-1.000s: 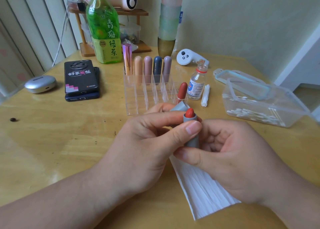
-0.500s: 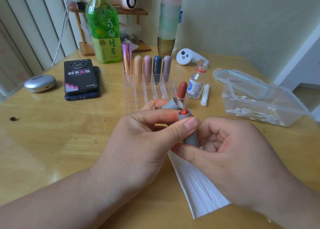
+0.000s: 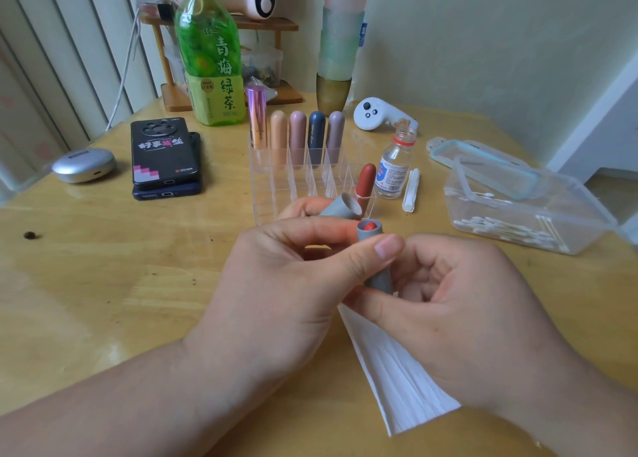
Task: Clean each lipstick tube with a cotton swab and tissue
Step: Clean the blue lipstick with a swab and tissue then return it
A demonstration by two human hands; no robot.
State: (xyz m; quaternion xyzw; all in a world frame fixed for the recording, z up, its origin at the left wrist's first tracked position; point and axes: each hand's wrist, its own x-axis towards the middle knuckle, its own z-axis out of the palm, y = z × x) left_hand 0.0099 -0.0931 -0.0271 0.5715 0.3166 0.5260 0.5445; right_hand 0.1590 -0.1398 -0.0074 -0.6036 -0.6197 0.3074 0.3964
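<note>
Holding grey lipstick tube (image 3: 378,270) upright between both hands, red bullet barely above the collar. Left hand (image 3: 286,284): thumb tip and forefinger pinch the tube's upper end; its farther fingers curl round the grey cap (image 3: 340,208), open mouth facing right. Right hand (image 3: 448,301): thumb and curled fingers grip the tube's lower end. White tissue (image 3: 397,370) lies flat on the wooden table (image 3: 121,284) beneath my right hand, running toward me. Just beyond my fingertips: clear acrylic organiser (image 3: 276,187), one red lipstick (image 3: 366,180) in its near right cell, row of capped lipsticks (image 3: 297,135) at the far side. Beyond my right knuckles: small clear bottle (image 3: 393,166), bundle of white sticks (image 3: 411,190) just beside it. Farther right: open plastic box of cotton swabs (image 3: 518,215).
</note>
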